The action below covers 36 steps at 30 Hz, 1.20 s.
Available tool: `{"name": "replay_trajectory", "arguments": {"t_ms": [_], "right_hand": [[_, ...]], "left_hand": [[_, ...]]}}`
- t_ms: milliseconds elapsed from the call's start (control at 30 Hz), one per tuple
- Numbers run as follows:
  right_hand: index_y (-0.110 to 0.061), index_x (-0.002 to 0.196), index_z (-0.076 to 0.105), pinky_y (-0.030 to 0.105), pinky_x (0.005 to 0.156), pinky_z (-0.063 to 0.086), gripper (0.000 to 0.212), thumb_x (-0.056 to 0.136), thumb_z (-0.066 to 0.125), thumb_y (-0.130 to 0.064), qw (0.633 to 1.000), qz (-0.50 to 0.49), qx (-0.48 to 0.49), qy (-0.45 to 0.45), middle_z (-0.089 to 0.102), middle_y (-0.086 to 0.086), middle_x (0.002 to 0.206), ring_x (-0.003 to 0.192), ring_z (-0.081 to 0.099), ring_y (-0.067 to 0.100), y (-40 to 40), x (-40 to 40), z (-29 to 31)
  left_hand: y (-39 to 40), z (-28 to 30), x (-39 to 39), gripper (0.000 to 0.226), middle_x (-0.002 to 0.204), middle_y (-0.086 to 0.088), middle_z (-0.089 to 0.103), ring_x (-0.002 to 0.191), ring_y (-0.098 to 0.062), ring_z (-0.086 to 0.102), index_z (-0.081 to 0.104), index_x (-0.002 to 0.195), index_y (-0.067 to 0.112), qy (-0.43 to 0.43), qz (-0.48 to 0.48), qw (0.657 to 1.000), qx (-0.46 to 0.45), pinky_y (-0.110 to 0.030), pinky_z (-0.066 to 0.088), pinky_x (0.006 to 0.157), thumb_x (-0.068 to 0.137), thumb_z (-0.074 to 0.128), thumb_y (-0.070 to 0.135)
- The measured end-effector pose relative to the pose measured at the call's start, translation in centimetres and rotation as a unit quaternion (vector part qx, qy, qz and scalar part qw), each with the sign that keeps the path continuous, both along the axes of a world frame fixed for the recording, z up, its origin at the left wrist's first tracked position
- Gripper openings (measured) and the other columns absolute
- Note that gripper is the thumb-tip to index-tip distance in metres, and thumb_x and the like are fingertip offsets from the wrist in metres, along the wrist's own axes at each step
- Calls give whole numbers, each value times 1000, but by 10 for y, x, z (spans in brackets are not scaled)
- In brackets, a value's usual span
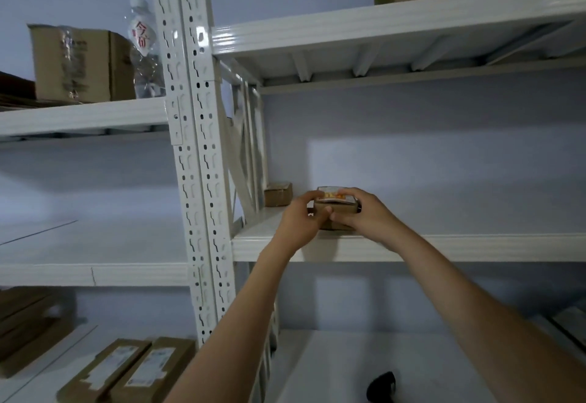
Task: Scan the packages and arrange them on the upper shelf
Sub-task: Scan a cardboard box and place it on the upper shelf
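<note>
Black scanner (pixel 381 386) on the lower shelf (pixel 333 367). Above, left hand (pixel 301 220) and right hand (pixel 358 211) grip a labelled box (pixel 338 204) on the upper shelf (pixel 444 245); small box (pixel 278 194) behind, near the upright (pixel 196 155).

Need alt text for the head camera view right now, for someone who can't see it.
Both hands, left hand and right hand, grip a small cardboard package at the front of a white metal shelf. Another small box sits behind it to the left, by the shelf upright.
</note>
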State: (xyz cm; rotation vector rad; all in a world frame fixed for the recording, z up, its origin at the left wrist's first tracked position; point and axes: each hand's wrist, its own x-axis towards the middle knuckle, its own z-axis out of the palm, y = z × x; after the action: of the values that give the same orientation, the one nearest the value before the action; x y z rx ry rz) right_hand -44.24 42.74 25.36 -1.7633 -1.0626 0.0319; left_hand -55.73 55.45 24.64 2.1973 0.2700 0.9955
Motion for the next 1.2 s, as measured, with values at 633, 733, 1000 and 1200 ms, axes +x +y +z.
{"name": "replay_trajectory", "arguments": {"t_ms": [633, 733, 1000, 1200], "right_hand": [[-15, 137, 56, 34, 93, 50, 60, 87, 72, -42, 932, -101, -288, -195, 61, 13, 131, 115, 59, 30, 132, 74, 25], [-14, 136, 57, 33, 92, 49, 58, 87, 72, -41, 921, -89, -313, -212, 62, 11, 130, 115, 59, 30, 151, 91, 29], [-11, 129, 57, 35, 94, 53, 60, 81, 77, -41, 878, -88, -389, -265, 64, 12, 125, 109, 64, 28, 197, 127, 36], [-8, 134, 51, 30, 86, 47, 63, 86, 72, -43, 844, -103, -440, -288, 60, 12, 128, 94, 55, 23, 227, 138, 46]], "left_hand": [[102, 15, 87, 22, 103, -11, 67, 91, -28, 64, 64, 110, 13, 226, 183, 923, 250, -38, 54, 77, 93, 52, 22], [117, 20, 99, 24, 109, -12, 65, 96, -29, 63, 61, 114, 10, 285, 170, 905, 265, -38, 54, 81, 95, 49, 18], [162, 23, 136, 47, 135, -14, 51, 126, -35, 46, 43, 139, 16, 403, 179, 857, 266, -57, 41, 103, 92, 48, 18], [177, 30, 147, 63, 163, 0, 8, 149, -32, 10, 20, 154, 26, 454, 212, 800, 329, -73, 0, 110, 96, 43, 26]]}}
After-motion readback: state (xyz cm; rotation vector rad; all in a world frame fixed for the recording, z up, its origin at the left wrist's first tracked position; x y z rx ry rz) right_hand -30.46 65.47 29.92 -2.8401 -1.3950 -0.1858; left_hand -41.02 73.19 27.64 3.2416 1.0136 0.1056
